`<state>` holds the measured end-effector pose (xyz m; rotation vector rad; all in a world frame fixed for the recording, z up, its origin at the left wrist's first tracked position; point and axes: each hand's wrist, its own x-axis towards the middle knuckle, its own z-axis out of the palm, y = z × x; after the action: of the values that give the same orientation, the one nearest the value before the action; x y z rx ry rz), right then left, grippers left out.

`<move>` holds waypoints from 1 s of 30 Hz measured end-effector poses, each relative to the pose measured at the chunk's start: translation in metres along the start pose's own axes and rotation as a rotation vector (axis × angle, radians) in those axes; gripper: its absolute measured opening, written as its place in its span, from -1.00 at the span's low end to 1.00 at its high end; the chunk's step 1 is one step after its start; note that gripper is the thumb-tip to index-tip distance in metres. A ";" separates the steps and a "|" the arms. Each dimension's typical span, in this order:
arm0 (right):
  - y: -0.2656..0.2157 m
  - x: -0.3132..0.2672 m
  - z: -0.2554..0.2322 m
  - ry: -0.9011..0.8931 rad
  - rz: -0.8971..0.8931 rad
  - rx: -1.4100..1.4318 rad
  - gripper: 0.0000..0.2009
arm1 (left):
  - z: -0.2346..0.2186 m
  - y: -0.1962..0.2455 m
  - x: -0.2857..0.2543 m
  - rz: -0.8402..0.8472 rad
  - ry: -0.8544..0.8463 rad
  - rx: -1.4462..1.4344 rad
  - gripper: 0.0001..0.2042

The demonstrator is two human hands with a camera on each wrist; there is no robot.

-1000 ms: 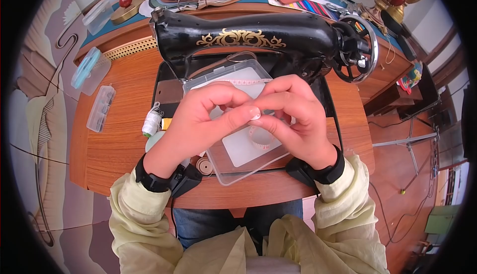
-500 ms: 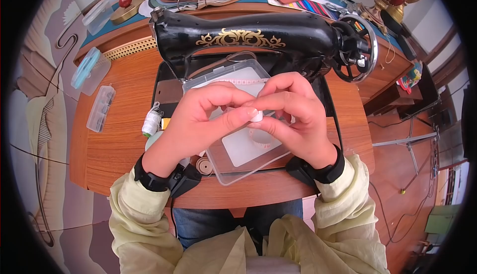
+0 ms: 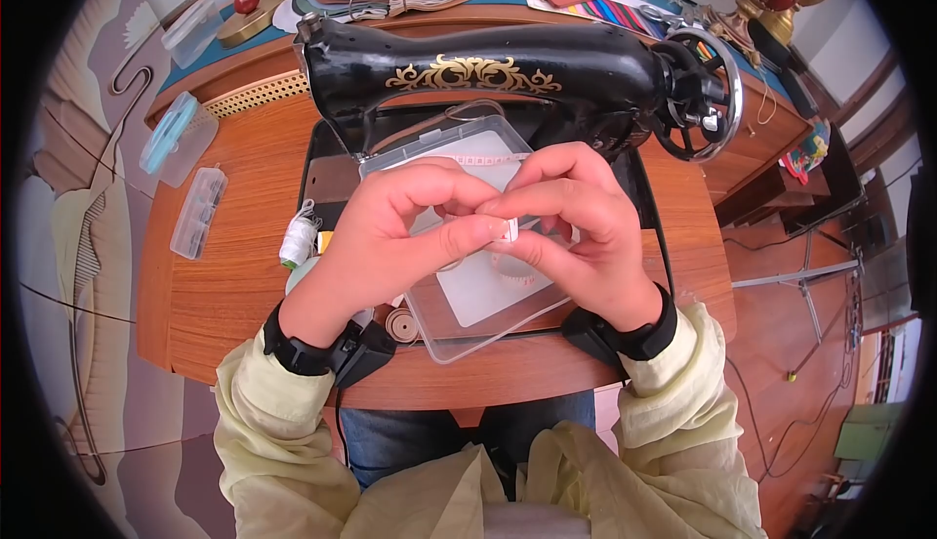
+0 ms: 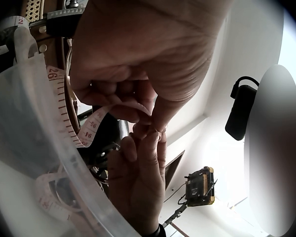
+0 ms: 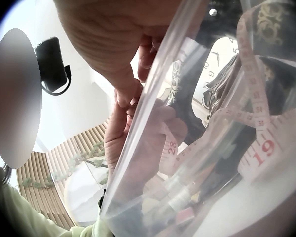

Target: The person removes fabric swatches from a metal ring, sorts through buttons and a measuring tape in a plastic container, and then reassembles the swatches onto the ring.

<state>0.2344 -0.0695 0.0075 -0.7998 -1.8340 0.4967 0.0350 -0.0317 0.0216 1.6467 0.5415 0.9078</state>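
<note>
Both hands meet over a clear plastic box (image 3: pixel 459 336) in the head view. Between their fingertips is the small white end of a tape measure (image 3: pixel 510 230). My left hand (image 3: pixel 405 222) pinches it between thumb and fingers, while my right hand (image 3: pixel 590 222) pinches it from the other side. In the left wrist view the white tape measure (image 4: pixel 91 129) with red numbers runs out from under the left fingers and bends down toward the box. More of it lies in loose loops inside the box, seen through the wall in the right wrist view.
A black sewing machine (image 3: pixel 478 75) stands just behind the box. Left of the hands are a white thread spool (image 3: pixel 299 242), a small clear case (image 3: pixel 199 213) and a case with a blue insert (image 3: pixel 168 139). A round ribbed disc (image 3: pixel 401 325) lies by the left wrist.
The white end at the fingertips has turned and shifted slightly right. The right fingers have risen a little and changed position on it; the wrists stay almost still.
</note>
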 end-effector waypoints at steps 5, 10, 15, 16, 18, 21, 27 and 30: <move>-0.001 0.001 0.000 -0.019 -0.012 0.015 -0.72 | -0.007 -0.006 0.000 0.059 -0.028 0.173 -0.86; 0.006 -0.001 0.001 0.004 -0.045 0.040 -0.71 | 0.003 0.002 -0.001 -0.064 0.011 -0.045 -0.85; 0.003 -0.001 0.001 -0.019 -0.015 0.046 -0.70 | -0.005 -0.002 -0.001 -0.020 -0.035 0.101 -0.88; 0.003 -0.001 0.001 -0.027 -0.002 0.035 -0.70 | -0.008 -0.004 -0.001 -0.007 -0.048 0.156 -0.89; 0.004 -0.001 0.000 -0.035 -0.007 0.023 -0.70 | -0.009 -0.004 -0.001 0.013 -0.058 0.192 -0.89; 0.002 -0.001 0.000 -0.020 -0.006 0.017 -0.71 | -0.007 -0.002 -0.002 -0.032 -0.042 0.145 -0.88; -0.002 -0.001 -0.001 -0.004 0.033 0.093 -0.75 | -0.006 -0.003 -0.002 -0.004 -0.004 0.064 -0.87; -0.003 0.000 -0.002 -0.004 0.023 0.124 -0.77 | -0.007 -0.007 -0.003 0.026 -0.038 0.039 -0.85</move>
<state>0.2353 -0.0721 0.0101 -0.7367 -1.7802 0.6213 0.0285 -0.0275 0.0151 1.7067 0.5155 0.8877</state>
